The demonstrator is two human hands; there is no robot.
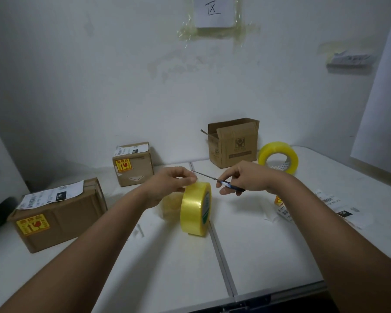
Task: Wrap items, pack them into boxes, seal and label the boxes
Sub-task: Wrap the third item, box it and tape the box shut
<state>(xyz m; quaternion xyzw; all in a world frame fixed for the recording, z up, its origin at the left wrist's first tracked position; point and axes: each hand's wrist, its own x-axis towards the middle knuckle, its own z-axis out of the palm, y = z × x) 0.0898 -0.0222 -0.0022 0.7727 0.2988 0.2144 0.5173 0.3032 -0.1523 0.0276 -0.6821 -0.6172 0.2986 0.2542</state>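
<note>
A yellow tape roll (195,208) stands on edge at the middle of the white table (257,256). My left hand (171,182) pinches the loose tape end at the top of that roll. My right hand (242,179) grips scissors (215,180) by their blue handle, the thin blades pointing left toward my left fingers. An open cardboard box (233,143) stands at the back. Two sealed, labelled boxes sit at the left: a small one (133,164) and a larger one (59,213).
A second yellow tape roll (278,158) leans beside the open box. Loose shipping labels (334,206) and a yellow sticker (278,199) lie at the right. A seam (221,256) runs between the two table halves. The wall stands close behind.
</note>
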